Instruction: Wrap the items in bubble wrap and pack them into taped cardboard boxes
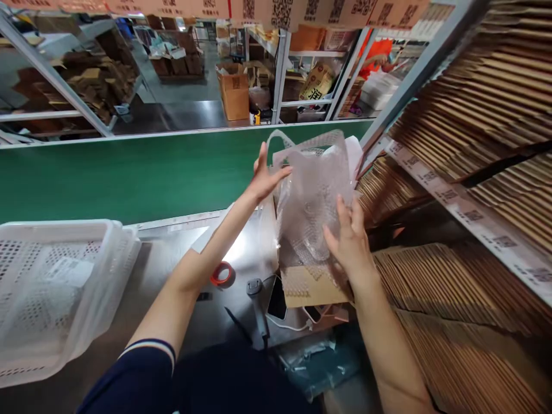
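I hold the clear bubble-wrap sheet upright just above the small brown cardboard box. My left hand pinches its upper left edge, thumb against straight fingers. My right hand grips its lower right, fingers loosely curled. Holding opposite corners, I judge, keeps it hanging spread. Left of the box lie a red tape roll, a grey handheld scanner and a black phone. I can't make out what the wrap encloses, or the box's inside.
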Action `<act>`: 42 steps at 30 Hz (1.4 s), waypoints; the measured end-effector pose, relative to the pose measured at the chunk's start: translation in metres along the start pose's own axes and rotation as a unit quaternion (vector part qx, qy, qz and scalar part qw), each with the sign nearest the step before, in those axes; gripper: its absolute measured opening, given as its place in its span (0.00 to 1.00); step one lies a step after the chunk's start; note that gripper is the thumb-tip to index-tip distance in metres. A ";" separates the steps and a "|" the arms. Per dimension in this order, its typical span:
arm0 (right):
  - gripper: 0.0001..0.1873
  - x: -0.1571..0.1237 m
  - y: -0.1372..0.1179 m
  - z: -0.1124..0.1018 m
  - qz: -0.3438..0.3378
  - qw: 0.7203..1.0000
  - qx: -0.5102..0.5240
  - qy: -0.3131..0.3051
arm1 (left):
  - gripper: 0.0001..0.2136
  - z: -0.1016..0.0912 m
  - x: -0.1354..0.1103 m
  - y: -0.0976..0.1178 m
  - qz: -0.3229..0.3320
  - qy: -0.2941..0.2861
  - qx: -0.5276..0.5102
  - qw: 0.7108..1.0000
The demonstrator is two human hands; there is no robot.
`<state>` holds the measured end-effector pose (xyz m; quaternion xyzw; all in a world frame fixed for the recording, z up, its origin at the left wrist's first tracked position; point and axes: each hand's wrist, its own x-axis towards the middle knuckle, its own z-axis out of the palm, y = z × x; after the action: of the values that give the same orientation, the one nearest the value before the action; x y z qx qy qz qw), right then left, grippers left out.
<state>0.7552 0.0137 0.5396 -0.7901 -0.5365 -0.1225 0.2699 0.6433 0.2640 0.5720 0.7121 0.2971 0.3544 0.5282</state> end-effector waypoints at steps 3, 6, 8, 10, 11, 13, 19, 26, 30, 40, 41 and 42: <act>0.35 0.017 0.000 0.015 0.004 0.998 0.014 -0.055 | 0.57 0.011 -0.017 0.000 0.095 -0.088 0.116 0.985; 0.30 0.017 -0.015 0.015 0.045 0.995 -0.058 -0.064 | 0.54 0.019 -0.024 -0.004 0.145 -0.127 0.209 0.959; 0.26 0.005 -0.031 0.010 0.067 0.990 -0.123 -0.012 | 0.48 0.019 -0.022 -0.007 0.131 -0.114 0.237 0.956; 0.21 -0.010 -0.048 0.010 0.032 0.991 -0.130 -0.027 | 0.45 0.015 -0.016 -0.011 0.111 -0.099 0.239 0.960; 0.17 -0.016 -0.055 0.014 0.005 0.991 -0.119 -0.068 | 0.45 0.013 -0.012 -0.012 0.104 -0.093 0.235 0.962; 0.13 -0.024 -0.065 0.028 -0.037 0.982 -0.104 -0.153 | 0.44 0.010 -0.008 -0.012 0.094 -0.079 0.223 0.967; 0.13 -0.034 -0.059 0.033 0.023 0.993 0.011 -0.118 | 0.40 0.003 -0.016 -0.004 0.106 -0.059 0.241 0.963; 0.08 -0.072 -0.019 -0.086 0.217 0.890 0.376 0.139 | 0.35 0.014 -0.011 0.007 0.124 -0.059 0.259 0.956; 0.08 -0.068 -0.002 -0.133 0.353 0.783 0.468 0.210 | 0.32 0.042 -0.028 0.012 0.180 -0.151 0.294 0.927; 0.11 -0.116 -0.024 -0.207 0.249 0.851 0.305 0.347 | 0.09 0.068 -0.097 0.023 0.208 -0.282 0.379 0.856; 0.11 -0.117 -0.037 -0.209 0.245 0.856 0.276 0.362 | 0.10 0.065 -0.100 0.034 0.220 -0.264 0.381 0.858; 0.11 -0.116 -0.052 -0.211 0.242 0.861 0.246 0.373 | 0.12 0.060 -0.103 0.046 0.232 -0.251 0.376 0.861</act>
<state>0.6822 -0.1799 0.6726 -0.6984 -0.1999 -0.2031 0.6565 0.6354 0.1375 0.5852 0.9699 0.0917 0.1371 0.1794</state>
